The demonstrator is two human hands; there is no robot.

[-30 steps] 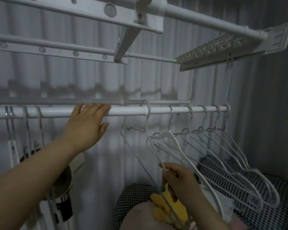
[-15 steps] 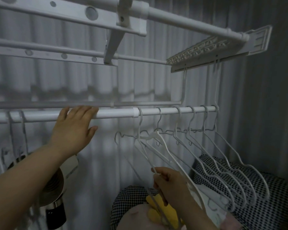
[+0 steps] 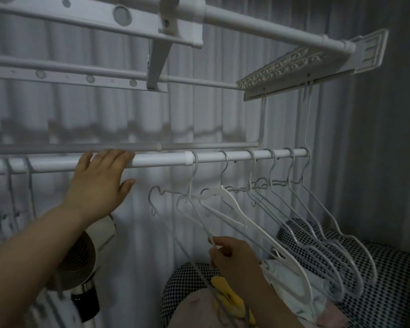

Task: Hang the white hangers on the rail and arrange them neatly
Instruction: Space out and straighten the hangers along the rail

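A white rail (image 3: 161,160) runs across the middle of the view. Several white hangers (image 3: 301,209) hang from its right half, their hooks spaced along the rail. My left hand (image 3: 100,183) rests on the rail left of them, fingers laid over the top. Lower down, my right hand (image 3: 232,254) pinches the lower arm of the leftmost white hanger (image 3: 194,209), whose hook sits on the rail. A few more hanger hooks (image 3: 19,171) hang at the far left of the rail.
A white drying rack frame (image 3: 270,67) with upper bars hangs overhead. A pale curtain (image 3: 199,114) covers the back. A round white fan (image 3: 81,259) stands lower left. Black-and-white checked cushions (image 3: 388,268) and a yellow item (image 3: 225,294) lie below the hangers.
The view has shifted so the rail and hangers sit further left. My right hand still holds the leftmost hanger; my left hand stays on the rail.
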